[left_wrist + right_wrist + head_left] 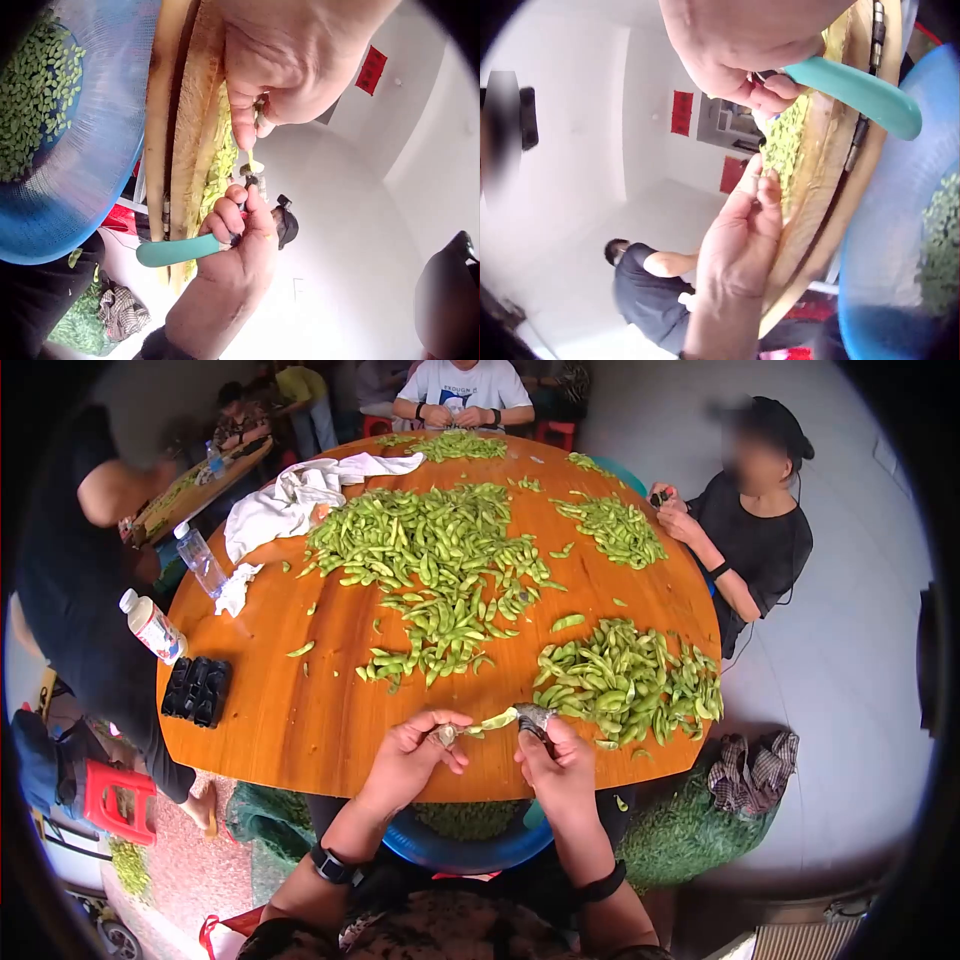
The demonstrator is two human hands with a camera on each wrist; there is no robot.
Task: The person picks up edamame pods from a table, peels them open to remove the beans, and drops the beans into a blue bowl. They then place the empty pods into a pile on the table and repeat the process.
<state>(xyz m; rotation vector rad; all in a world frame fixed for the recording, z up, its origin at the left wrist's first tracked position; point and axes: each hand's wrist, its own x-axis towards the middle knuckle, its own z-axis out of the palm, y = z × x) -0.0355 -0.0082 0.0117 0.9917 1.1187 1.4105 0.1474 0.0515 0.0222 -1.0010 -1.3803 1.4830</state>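
Observation:
In the head view the left hand (412, 758) pinches one end of a green pod (499, 719) just above the table's near edge. The pod's other end meets the dark metal tip of a tool (535, 722) that the right hand (562, 768) grips. The tool's teal handle (176, 251) sticks out below the right hand (236, 266) in the left wrist view, where the left hand (292, 64) is above with the pod end between thumb and fingers. The right wrist view shows the same handle (862, 94); its blade is mostly hidden by fingers.
Pods lie in a large central pile (430, 540) and a nearer right pile (625, 680). Bottles (155, 628), a black tray (197, 691) and white cloth (285, 500) occupy the left side. A blue basket (112, 161) of beans is below the edge. People surround the table.

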